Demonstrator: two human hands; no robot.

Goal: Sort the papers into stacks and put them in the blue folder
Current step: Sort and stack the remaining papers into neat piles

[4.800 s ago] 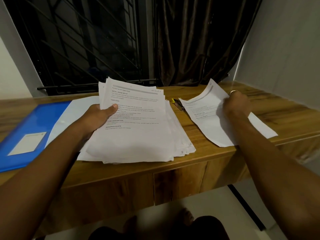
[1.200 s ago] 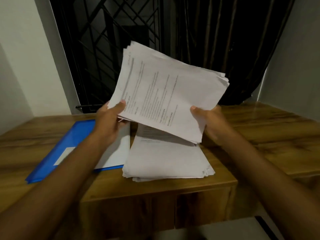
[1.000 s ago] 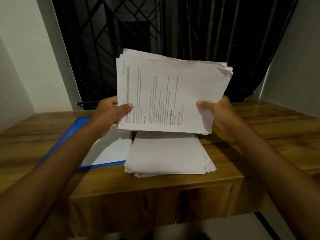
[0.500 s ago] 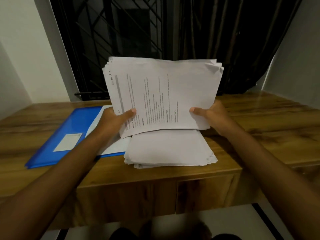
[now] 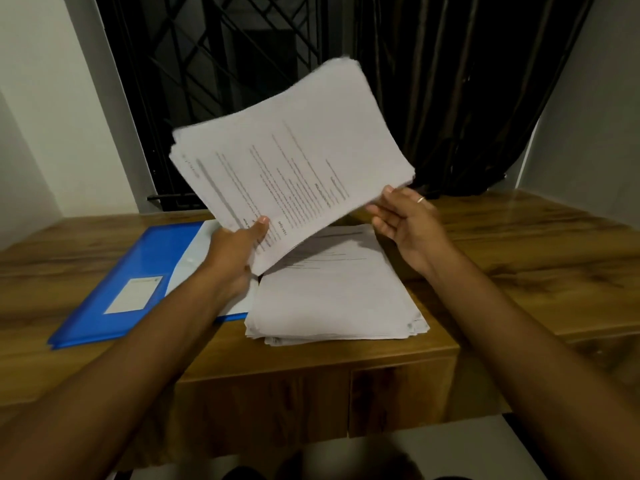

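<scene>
The left hand (image 5: 235, 251) is pinching a raised sheaf of printed papers (image 5: 291, 168) at its near lower corner, thumb on top, the pages tilting up and away to its right. The right hand (image 5: 403, 220) is hovering open just beside the sheaf's lower right edge, fingers spread and gripping nothing (a ring (image 5: 420, 199) is showing on 1 finger). Below and between both hands a second stack (image 5: 332, 299) is lying flat on the wooden desk (image 5: 519, 265). The blue folder (image 5: 138, 271) is lying left of the left wrist, its near right edge partly hidden under the forearm. Beyond the hands, a dark curtain (image 5: 467, 91) and window grille (image 5: 214, 81) are standing.
</scene>
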